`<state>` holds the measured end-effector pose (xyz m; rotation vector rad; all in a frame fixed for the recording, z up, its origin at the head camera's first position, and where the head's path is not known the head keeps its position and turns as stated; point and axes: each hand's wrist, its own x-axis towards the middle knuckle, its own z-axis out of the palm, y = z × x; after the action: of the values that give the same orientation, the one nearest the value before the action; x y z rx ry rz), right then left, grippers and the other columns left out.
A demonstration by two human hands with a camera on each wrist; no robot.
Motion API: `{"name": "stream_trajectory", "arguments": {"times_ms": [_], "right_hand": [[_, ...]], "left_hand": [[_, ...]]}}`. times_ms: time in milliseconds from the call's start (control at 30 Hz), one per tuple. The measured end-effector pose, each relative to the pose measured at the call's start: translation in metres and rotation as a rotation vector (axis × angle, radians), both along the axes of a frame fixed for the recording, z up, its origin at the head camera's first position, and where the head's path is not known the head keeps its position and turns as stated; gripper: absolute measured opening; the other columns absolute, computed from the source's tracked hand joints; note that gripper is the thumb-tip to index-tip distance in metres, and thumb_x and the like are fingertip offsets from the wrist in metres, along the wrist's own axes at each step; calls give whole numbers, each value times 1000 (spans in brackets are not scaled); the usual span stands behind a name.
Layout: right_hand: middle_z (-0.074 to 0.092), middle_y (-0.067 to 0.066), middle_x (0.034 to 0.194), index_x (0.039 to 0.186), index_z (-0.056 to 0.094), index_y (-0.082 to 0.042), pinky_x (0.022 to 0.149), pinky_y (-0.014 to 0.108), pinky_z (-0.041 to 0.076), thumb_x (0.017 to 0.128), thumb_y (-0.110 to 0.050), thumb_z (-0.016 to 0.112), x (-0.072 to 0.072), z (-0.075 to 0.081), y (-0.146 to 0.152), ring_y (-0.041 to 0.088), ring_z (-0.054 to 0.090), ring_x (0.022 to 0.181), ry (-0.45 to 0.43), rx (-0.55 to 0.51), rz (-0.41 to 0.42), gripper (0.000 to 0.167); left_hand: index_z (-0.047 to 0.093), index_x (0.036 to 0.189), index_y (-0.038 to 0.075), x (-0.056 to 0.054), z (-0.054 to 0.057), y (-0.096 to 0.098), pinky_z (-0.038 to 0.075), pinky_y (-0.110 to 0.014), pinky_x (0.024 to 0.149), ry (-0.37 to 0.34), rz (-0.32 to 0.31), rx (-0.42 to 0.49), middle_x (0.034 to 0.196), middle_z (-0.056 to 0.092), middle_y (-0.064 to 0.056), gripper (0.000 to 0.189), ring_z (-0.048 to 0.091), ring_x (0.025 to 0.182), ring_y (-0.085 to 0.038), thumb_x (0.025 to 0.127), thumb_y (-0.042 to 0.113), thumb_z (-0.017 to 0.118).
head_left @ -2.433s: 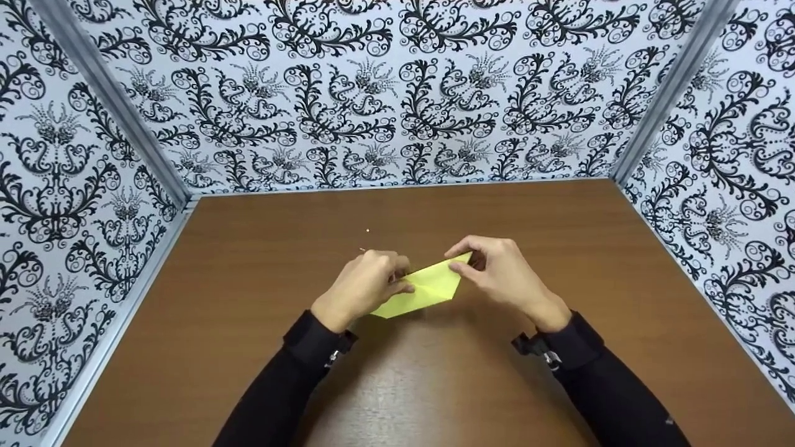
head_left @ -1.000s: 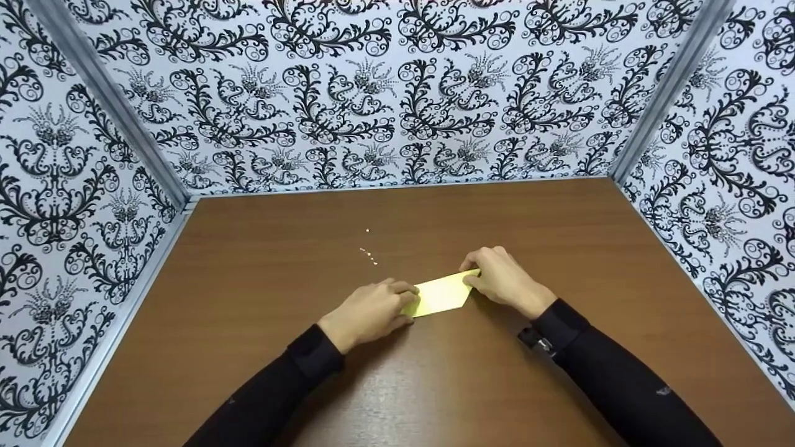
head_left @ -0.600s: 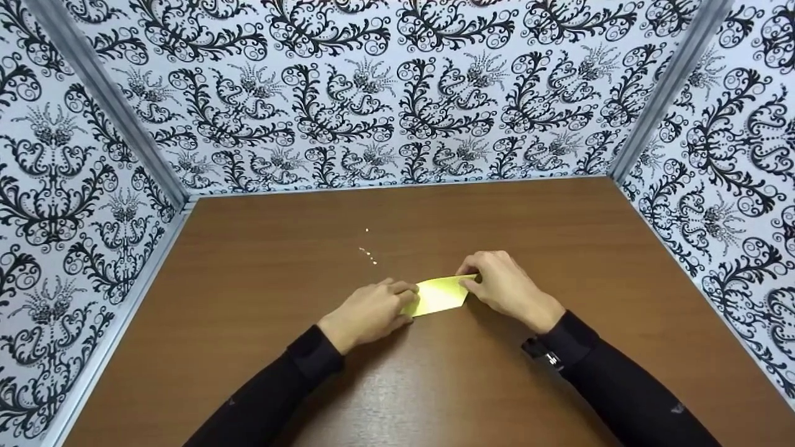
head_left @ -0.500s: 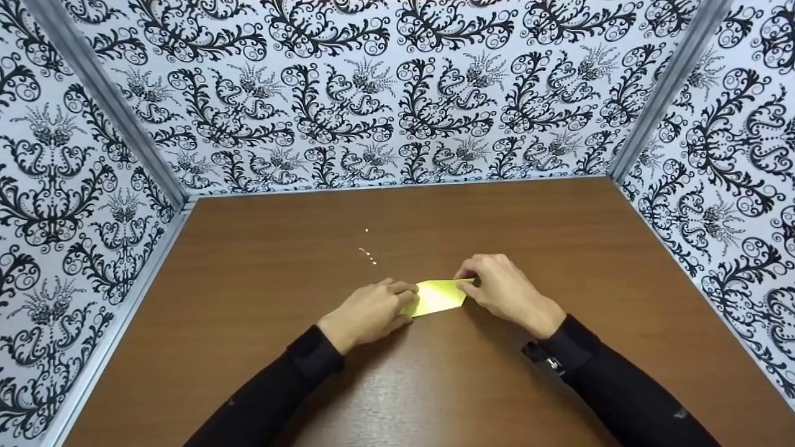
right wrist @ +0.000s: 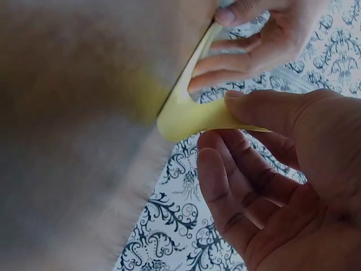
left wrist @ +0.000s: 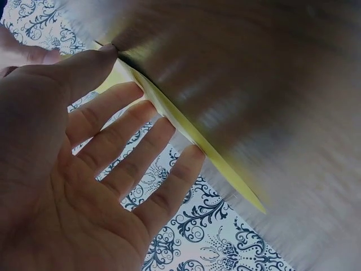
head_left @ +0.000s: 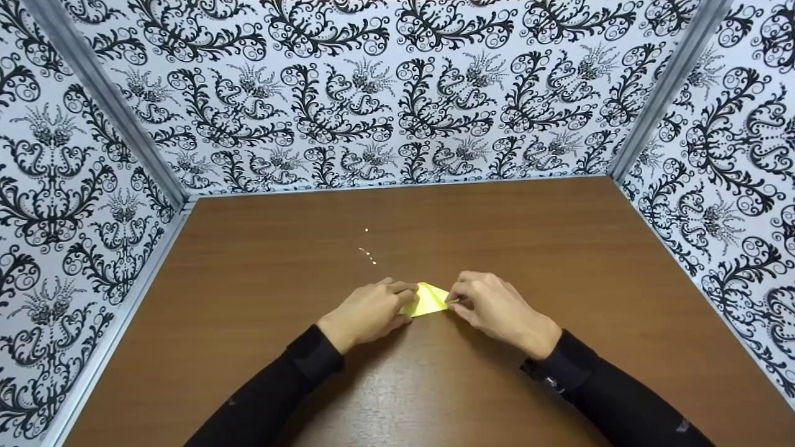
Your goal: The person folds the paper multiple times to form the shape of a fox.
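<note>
the yellow paper (head_left: 428, 302) could crease crooked if the right hand (head_left: 497, 308), pinching its curled end, pulls askew or the straight-fingered left hand (head_left: 367, 311) presses too lightly.

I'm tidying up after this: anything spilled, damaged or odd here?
Only some pale specks on the brown table, beyond the left hand; they break the plain surface. Whether crumbs, chips or glints, I can't tell.

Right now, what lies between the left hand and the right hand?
Yellow paper, touched by both left hand and right hand; the head view shows it.
</note>
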<state>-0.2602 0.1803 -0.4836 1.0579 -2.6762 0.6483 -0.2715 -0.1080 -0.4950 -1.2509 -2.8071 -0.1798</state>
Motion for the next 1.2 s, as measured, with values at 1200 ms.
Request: {"name": "stream_trajectory", "arguments": {"times_ms": [1200], "right_hand": [[80,0,102,105,72,-14,75,35,67,100,-1,87,13,-15,-19,15,76,95,124,238,156,20]], "left_hand": [[83,142,13,3,1,-1,72,-45,96,-8,21,23,159,67,-11,34,77,130,-31,113,31,81]]}}
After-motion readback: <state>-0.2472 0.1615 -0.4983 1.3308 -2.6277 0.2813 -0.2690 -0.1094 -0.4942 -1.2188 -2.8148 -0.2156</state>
